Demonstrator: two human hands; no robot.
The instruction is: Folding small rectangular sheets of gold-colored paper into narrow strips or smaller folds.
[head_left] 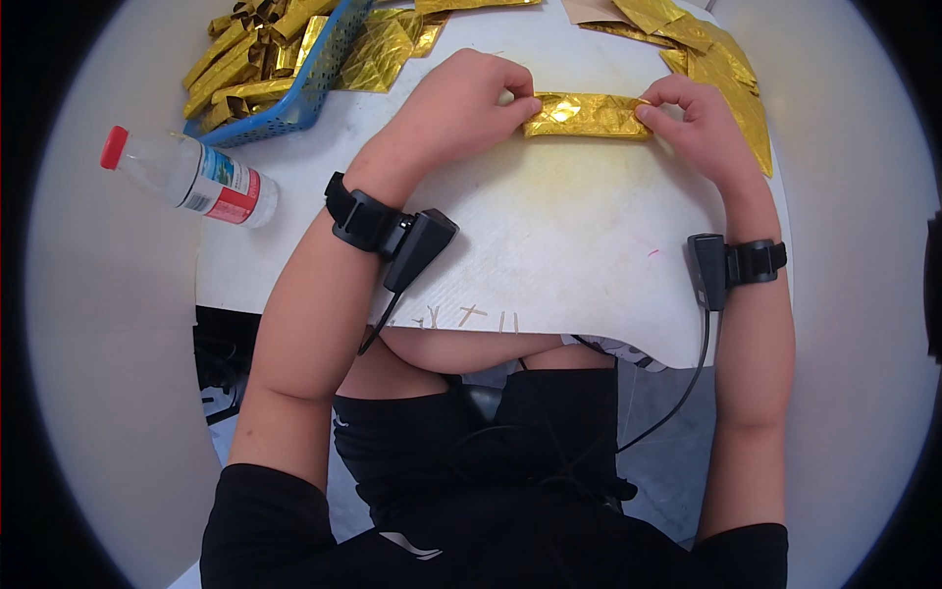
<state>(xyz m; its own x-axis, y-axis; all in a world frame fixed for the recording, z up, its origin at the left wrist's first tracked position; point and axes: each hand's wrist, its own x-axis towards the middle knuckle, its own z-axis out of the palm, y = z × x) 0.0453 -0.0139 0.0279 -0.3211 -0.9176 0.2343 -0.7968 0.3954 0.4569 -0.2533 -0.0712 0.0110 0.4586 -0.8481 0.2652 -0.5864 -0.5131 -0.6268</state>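
Note:
Between my two hands a folded strip of gold foil paper (587, 115) is stretched out flat, a little above the white table (549, 236). My left hand (466, 106) pinches its left end between thumb and fingers. At the opposite end, my right hand (695, 126) grips the strip the same way, with the fingers curled. The foil looks creased and shiny, longer than it is wide.
At the upper left a blue plastic basket (309, 98) holds several folded gold foil pieces (250, 59). Loose gold sheets (378, 49) lie beside it, and more foil sheets (721, 74) at the upper right. A clear bottle (191, 177) with a red cap lies on the left.

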